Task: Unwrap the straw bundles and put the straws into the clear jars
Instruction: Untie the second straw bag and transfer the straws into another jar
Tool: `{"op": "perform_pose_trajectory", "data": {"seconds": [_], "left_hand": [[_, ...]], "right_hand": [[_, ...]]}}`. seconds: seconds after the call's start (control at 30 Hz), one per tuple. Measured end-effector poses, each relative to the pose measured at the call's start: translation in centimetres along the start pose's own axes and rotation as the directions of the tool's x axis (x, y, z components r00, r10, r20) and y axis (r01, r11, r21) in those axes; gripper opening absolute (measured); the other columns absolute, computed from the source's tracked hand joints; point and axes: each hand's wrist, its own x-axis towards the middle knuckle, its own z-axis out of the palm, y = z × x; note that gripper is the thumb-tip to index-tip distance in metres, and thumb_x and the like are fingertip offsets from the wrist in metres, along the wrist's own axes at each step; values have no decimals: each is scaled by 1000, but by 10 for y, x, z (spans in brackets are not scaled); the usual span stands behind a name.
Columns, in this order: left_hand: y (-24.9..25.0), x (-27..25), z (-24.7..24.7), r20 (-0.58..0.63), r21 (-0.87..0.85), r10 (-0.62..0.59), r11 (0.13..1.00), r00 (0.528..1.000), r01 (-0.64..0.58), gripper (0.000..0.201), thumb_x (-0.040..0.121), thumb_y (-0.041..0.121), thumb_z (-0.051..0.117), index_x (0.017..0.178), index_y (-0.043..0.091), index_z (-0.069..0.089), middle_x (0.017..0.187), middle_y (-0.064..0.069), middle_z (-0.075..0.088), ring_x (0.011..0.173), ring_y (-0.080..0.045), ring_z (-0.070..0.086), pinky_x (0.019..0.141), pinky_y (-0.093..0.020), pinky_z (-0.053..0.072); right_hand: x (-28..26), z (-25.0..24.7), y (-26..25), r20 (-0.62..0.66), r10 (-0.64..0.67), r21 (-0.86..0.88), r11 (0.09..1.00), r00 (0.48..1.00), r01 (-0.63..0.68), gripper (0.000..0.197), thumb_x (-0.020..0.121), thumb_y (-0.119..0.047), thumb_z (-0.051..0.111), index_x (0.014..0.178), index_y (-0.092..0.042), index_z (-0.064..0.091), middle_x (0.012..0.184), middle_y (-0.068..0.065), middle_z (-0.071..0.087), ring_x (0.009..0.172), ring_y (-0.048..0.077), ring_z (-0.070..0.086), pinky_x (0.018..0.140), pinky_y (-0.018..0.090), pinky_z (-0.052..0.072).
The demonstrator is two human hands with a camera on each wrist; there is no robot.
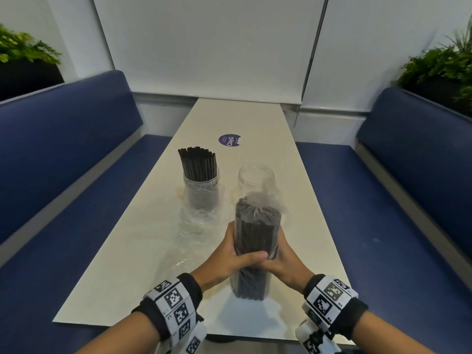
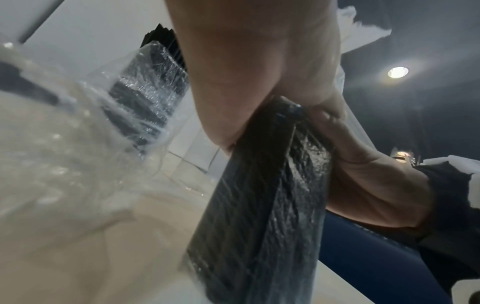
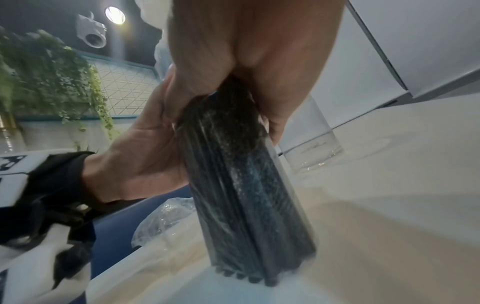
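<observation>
Both hands hold one bundle of black drinking straws in clear plastic wrap (image 1: 256,241), upright, near the front edge of the long cream-white tabletop (image 1: 122,264). Left hand (image 1: 229,259) wraps it from the left w/ thumb across the front; right hand (image 1: 286,261) grips from the right, fingers curled round the back. Thumbs meet approx. mid-bundle. The bundle's lower end touches the table in the right wrist view (image 3: 249,205), straw ends showing at the bottom; wrap is bunched and loose above the top end. The left wrist view shows the same bundle (image 2: 259,205) pinched between the two palms, plastic glinting.

Behind it, just beyond the bundle top, stands a clear plastic jar w/ no straws in it (image 1: 256,178), mouth open. To its left, a second clear plastic jar (image 1: 201,192) packed w/ loose black straws (image 1: 198,163) sticking up well above its rim. A crumpled sheet of clear plastic film (image 1: 194,233) lies on the table in front of that jar, left of the hands; it's prob. touching the jar base, but the film is too see-through to be sure.

Further back sits a round purple sticker (image 1: 229,140). Blue padded benches (image 1: 63,154) run along both sides of the table. Both wrists wear black bands w/ black-and-white marker tags (image 1: 176,302).
</observation>
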Motion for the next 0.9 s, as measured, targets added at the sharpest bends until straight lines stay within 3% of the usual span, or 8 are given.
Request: {"op": "perform_pose_trajectory", "data": {"seconds": [0.1,0.27,0.33,0.4,0.5,0.57,0.7,0.9], "left_hand": [[0,0,-2,33,51,-17,999,999,15,83,59,44,79,124,43,27,136,6,47,122,-3,50,95,-18,45],[27,6,-16,10,149,44,988,999,-45,97,53,45,81,127,49,18,133,21,39,121,7,43,89,-5,40],[41,9,-19,-31,137,114,985,993,-108,103,55,43,81,133,53,14,137,25,37,123,6,41,96,-9,37],[49,12,-17,-47,93,157,984,986,-152,106,61,34,81,142,40,14,139,17,42,124,1,47,98,-15,41],[51,14,-8,-60,36,168,986,984,-166,89,70,14,79,141,24,26,130,6,55,119,-8,56,90,-16,48],[44,14,-4,-73,3,148,989,986,-148,78,71,10,77,134,26,34,125,1,59,116,-11,59,89,-21,50],[30,5,-1,-70,-2,100,995,993,-100,73,71,11,78,125,37,36,123,6,59,113,-3,59,87,-19,49],[16,-4,1,-46,43,35,999,998,-33,81,71,19,78,135,25,28,123,12,53,104,13,55,81,-8,46]], "right_hand": [[2,-5,-2,54,24,-66,998,998,-21,80,70,-18,77,130,-32,26,136,7,44,125,15,48,105,40,43],[9,-26,-25,140,32,-137,990,990,-13,103,61,-14,84,135,-32,14,137,-10,39,124,-12,38,99,9,38],[13,-32,-35,100,-6,-107,994,995,16,106,60,-15,84,138,-32,14,138,-17,37,127,-6,39,103,14,38],[15,-32,-42,70,-21,-74,997,997,27,106,62,-15,83,139,-32,13,137,-16,39,125,-1,45,103,19,41],[13,-22,-40,27,-47,-17,999,999,48,102,65,2,78,139,-23,13,131,-9,47,118,4,53,96,20,47],[10,-13,-34,4,-59,9,998,998,59,96,67,11,73,138,-20,15,128,-5,49,116,4,55,91,19,49],[2,-5,-20,-2,-42,59,997,999,42,85,71,15,68,132,-23,21,124,-7,49,108,-8,56,82,12,48],[-4,-3,-4,8,-16,31,999,1000,15,74,75,5,68,125,-29,26,124,-9,50,110,-5,56,85,13,48]]}}
